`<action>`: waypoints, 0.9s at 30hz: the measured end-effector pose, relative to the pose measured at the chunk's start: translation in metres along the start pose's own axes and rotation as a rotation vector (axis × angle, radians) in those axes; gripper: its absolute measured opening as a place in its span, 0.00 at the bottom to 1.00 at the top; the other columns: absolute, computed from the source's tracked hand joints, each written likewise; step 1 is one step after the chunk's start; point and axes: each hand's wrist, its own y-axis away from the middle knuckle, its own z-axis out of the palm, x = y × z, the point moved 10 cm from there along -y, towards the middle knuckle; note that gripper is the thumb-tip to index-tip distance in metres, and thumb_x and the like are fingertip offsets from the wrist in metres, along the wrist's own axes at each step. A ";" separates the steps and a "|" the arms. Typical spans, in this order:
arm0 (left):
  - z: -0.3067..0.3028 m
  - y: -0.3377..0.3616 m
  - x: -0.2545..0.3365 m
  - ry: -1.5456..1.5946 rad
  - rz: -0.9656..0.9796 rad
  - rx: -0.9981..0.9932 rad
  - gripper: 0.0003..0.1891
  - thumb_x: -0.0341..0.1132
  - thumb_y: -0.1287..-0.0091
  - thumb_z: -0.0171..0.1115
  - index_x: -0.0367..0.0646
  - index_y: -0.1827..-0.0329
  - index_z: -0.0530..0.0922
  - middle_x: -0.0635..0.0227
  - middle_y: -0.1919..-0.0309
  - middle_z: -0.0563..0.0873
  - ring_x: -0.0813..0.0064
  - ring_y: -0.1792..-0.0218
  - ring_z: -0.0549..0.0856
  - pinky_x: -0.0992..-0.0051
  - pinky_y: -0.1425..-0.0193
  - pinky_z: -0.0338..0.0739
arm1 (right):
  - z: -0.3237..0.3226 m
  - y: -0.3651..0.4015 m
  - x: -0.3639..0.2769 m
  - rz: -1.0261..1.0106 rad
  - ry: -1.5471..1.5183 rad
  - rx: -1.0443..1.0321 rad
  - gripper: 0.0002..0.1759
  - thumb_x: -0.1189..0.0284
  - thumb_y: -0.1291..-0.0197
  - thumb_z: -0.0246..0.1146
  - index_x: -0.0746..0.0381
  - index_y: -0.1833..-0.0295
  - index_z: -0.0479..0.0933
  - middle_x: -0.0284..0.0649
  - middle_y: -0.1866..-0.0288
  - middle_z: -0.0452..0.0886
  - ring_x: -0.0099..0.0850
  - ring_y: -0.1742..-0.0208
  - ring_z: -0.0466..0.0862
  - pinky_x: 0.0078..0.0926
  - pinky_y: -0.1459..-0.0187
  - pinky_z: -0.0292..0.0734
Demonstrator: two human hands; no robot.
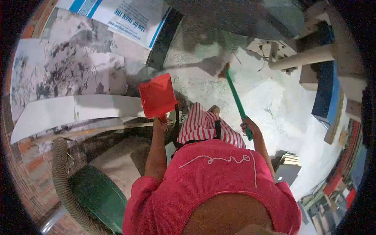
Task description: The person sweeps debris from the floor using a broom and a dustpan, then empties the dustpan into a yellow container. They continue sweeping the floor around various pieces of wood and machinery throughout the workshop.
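**Dustpan in one hand, broom in the other**

The red dustpan (157, 95) hangs out in front of the person at about waist height, above the pale concrete floor (282, 109). The left hand (159, 123) is closed tight round its short handle at the lower edge. The pan's open face is turned up toward the camera, and all that shows in it is plain red.

The right hand (250, 128) is wrapped fully round the green handle of a broom (237, 100). The handle slants away to a blurred head that is down on the floor, well apart from the dustpan.

Just beyond the dustpan lies a long white board (74, 111). To the person's left stands a dark green tub (98, 194) with a ribbed hose (60, 176) curving beside it; I cannot tell what the tub holds. A beige pipe (303, 58) lies at the far right, and a stack of tiles (289, 163) sits near the right elbow.
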 end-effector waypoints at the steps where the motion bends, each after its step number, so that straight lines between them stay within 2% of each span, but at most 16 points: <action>1: 0.001 -0.016 -0.001 -0.011 -0.007 -0.007 0.16 0.45 0.39 0.46 0.39 0.71 0.71 0.66 0.82 0.75 0.73 0.81 0.75 0.75 0.81 0.68 | 0.004 0.002 0.002 0.017 0.043 0.037 0.13 0.67 0.46 0.53 0.56 0.58 0.60 0.32 0.81 0.65 0.19 0.84 0.65 0.15 0.86 0.63; 3: 0.000 -0.050 -0.012 0.055 -0.063 -0.131 0.17 0.45 0.40 0.45 0.39 0.71 0.72 0.67 0.81 0.76 0.73 0.80 0.75 0.75 0.79 0.68 | 0.024 0.004 -0.010 -0.098 -0.051 -0.052 0.17 0.69 0.48 0.55 0.57 0.52 0.60 0.31 0.80 0.66 0.20 0.84 0.65 0.16 0.84 0.64; 6: 0.023 -0.049 -0.007 0.195 -0.046 -0.115 0.14 0.44 0.41 0.46 0.41 0.71 0.72 0.68 0.81 0.76 0.73 0.79 0.76 0.75 0.78 0.69 | 0.069 -0.007 -0.032 -0.017 0.005 -0.024 0.20 0.69 0.48 0.55 0.57 0.49 0.61 0.32 0.79 0.67 0.20 0.82 0.67 0.16 0.82 0.66; 8: 0.011 -0.057 -0.007 0.179 -0.143 -0.122 0.13 0.43 0.42 0.47 0.42 0.71 0.72 0.68 0.81 0.76 0.72 0.80 0.76 0.75 0.77 0.69 | 0.119 -0.017 -0.043 -0.054 0.365 -0.156 0.17 0.67 0.45 0.52 0.56 0.50 0.60 0.31 0.79 0.67 0.18 0.83 0.67 0.15 0.84 0.65; 9: 0.009 -0.064 -0.012 0.162 -0.238 -0.115 0.12 0.43 0.42 0.47 0.43 0.71 0.72 0.68 0.81 0.76 0.72 0.81 0.75 0.75 0.77 0.69 | 0.126 -0.034 -0.046 -0.059 0.351 -0.153 0.17 0.67 0.45 0.52 0.56 0.50 0.60 0.31 0.79 0.67 0.18 0.83 0.67 0.15 0.84 0.65; 10: 0.039 -0.046 0.009 0.193 -0.112 -0.111 0.11 0.40 0.43 0.47 0.43 0.71 0.72 0.67 0.80 0.77 0.72 0.80 0.75 0.75 0.79 0.69 | 0.138 -0.058 -0.044 -0.103 0.391 -0.199 0.17 0.66 0.45 0.52 0.57 0.50 0.60 0.32 0.79 0.67 0.19 0.83 0.68 0.15 0.84 0.66; 11: 0.036 -0.055 0.011 0.180 -0.112 -0.116 0.11 0.40 0.43 0.47 0.43 0.71 0.72 0.67 0.80 0.77 0.72 0.80 0.75 0.75 0.79 0.69 | 0.153 -0.079 -0.045 -0.149 0.432 -0.247 0.17 0.66 0.45 0.52 0.57 0.50 0.60 0.33 0.78 0.68 0.19 0.82 0.68 0.16 0.83 0.66; 13: 0.026 -0.072 0.056 -0.481 0.391 -0.198 0.11 0.41 0.42 0.47 0.42 0.70 0.71 0.67 0.78 0.77 0.72 0.81 0.75 0.74 0.80 0.70 | 0.191 -0.109 -0.050 -0.144 0.364 -0.310 0.17 0.66 0.45 0.52 0.58 0.51 0.61 0.34 0.78 0.69 0.20 0.83 0.69 0.17 0.83 0.67; 14: 0.075 -0.022 0.094 -0.988 0.953 -0.249 0.11 0.41 0.42 0.47 0.42 0.67 0.71 0.67 0.76 0.78 0.71 0.80 0.76 0.73 0.81 0.71 | 0.213 -0.125 -0.057 -0.132 0.317 -0.371 0.17 0.66 0.45 0.52 0.58 0.51 0.61 0.35 0.77 0.70 0.21 0.83 0.69 0.19 0.83 0.67; 15: 0.081 -0.032 0.108 -0.985 0.955 -0.250 0.11 0.41 0.42 0.47 0.42 0.67 0.71 0.67 0.76 0.78 0.71 0.80 0.76 0.73 0.81 0.71 | 0.231 -0.145 -0.066 -0.134 0.320 -0.371 0.17 0.66 0.45 0.52 0.58 0.51 0.61 0.35 0.77 0.70 0.21 0.83 0.69 0.19 0.83 0.67; 17: 0.016 -0.101 0.058 0.086 -0.166 -0.100 0.12 0.42 0.41 0.46 0.42 0.64 0.70 0.66 0.75 0.78 0.70 0.79 0.76 0.73 0.78 0.73 | 0.264 -0.180 -0.075 -0.101 0.407 -0.386 0.17 0.65 0.45 0.53 0.60 0.52 0.62 0.34 0.78 0.70 0.22 0.82 0.70 0.21 0.82 0.68; 18: 0.001 -0.113 0.063 0.124 -0.179 -0.071 0.14 0.43 0.40 0.45 0.41 0.63 0.69 0.63 0.74 0.77 0.70 0.77 0.77 0.72 0.73 0.74 | 0.271 -0.190 -0.081 -0.092 0.409 -0.393 0.17 0.65 0.45 0.53 0.60 0.52 0.62 0.34 0.78 0.70 0.22 0.82 0.70 0.21 0.82 0.68; 20: 0.016 -0.102 0.087 0.053 -0.165 -0.043 0.15 0.44 0.40 0.45 0.40 0.62 0.69 0.62 0.75 0.77 0.70 0.76 0.77 0.71 0.71 0.73 | 0.285 -0.207 -0.103 -0.158 0.441 -0.331 0.17 0.64 0.46 0.53 0.61 0.53 0.62 0.34 0.80 0.69 0.23 0.82 0.70 0.21 0.82 0.68; 23: 0.012 -0.119 0.118 -0.064 -0.151 -0.061 0.17 0.46 0.40 0.45 0.39 0.61 0.69 0.60 0.74 0.77 0.70 0.74 0.77 0.70 0.67 0.73 | 0.238 -0.288 -0.068 -0.134 0.441 -0.414 0.19 0.62 0.48 0.55 0.58 0.52 0.63 0.33 0.81 0.70 0.23 0.84 0.70 0.20 0.85 0.65; 25: 0.005 -0.135 0.133 -0.133 -0.145 0.071 0.16 0.46 0.40 0.46 0.40 0.61 0.69 0.62 0.75 0.77 0.71 0.75 0.76 0.70 0.68 0.72 | 0.203 -0.248 -0.077 -0.179 0.090 -0.255 0.20 0.62 0.48 0.54 0.58 0.52 0.63 0.34 0.80 0.70 0.23 0.85 0.69 0.19 0.86 0.64; 27: 0.020 -0.146 0.143 -0.189 -0.145 0.004 0.15 0.45 0.41 0.47 0.41 0.62 0.70 0.63 0.75 0.77 0.71 0.75 0.76 0.70 0.68 0.72 | 0.181 -0.214 -0.070 -0.062 -0.030 -0.154 0.20 0.62 0.47 0.54 0.59 0.52 0.63 0.34 0.80 0.70 0.22 0.86 0.68 0.19 0.87 0.64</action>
